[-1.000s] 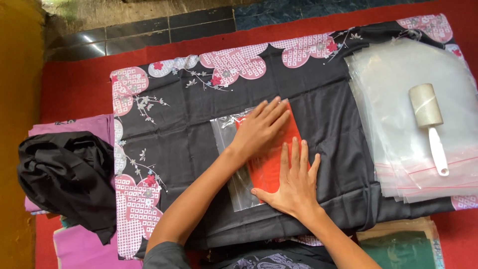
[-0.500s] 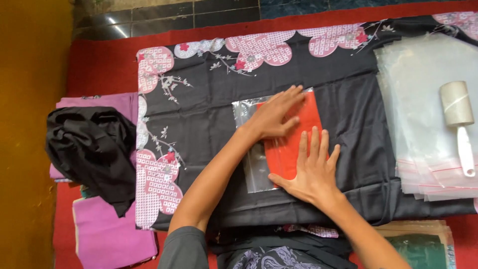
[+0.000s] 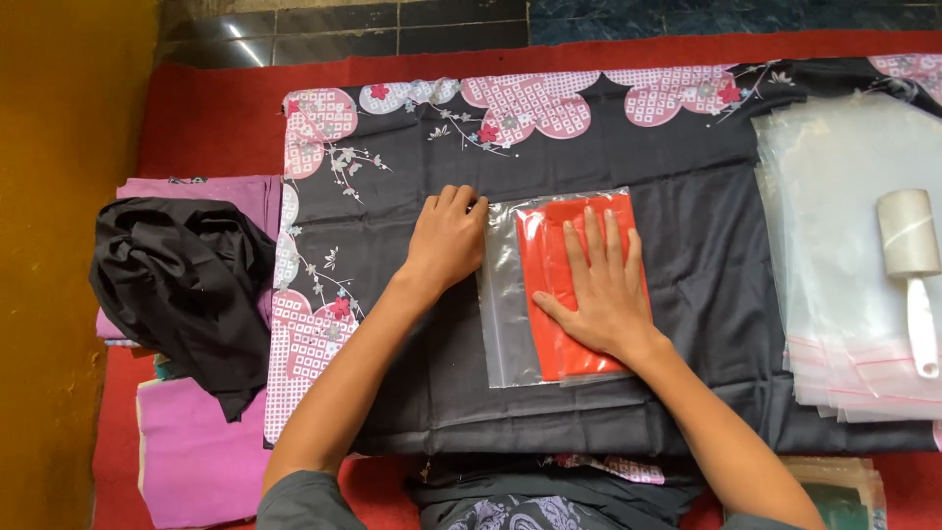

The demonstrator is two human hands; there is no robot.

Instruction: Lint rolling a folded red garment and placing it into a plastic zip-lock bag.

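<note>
Pressing flat with spread fingers, the right hand (image 3: pixel 594 290) lies on the red folded cloth (image 3: pixel 579 285) inside the clear bag (image 3: pixel 505 294); the left hand (image 3: pixel 446 240), earlier on the cloth too, has slid to the bag's left edge, fingers curled there, smoothing apparently finished. Whether they pinch it is hidden.

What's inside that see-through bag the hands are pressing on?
Inside the clear plastic bag lies a folded red cloth, filling its right part. The right hand lies flat on top and covers the cloth's middle. The left hand touches the bag's left edge.
</note>
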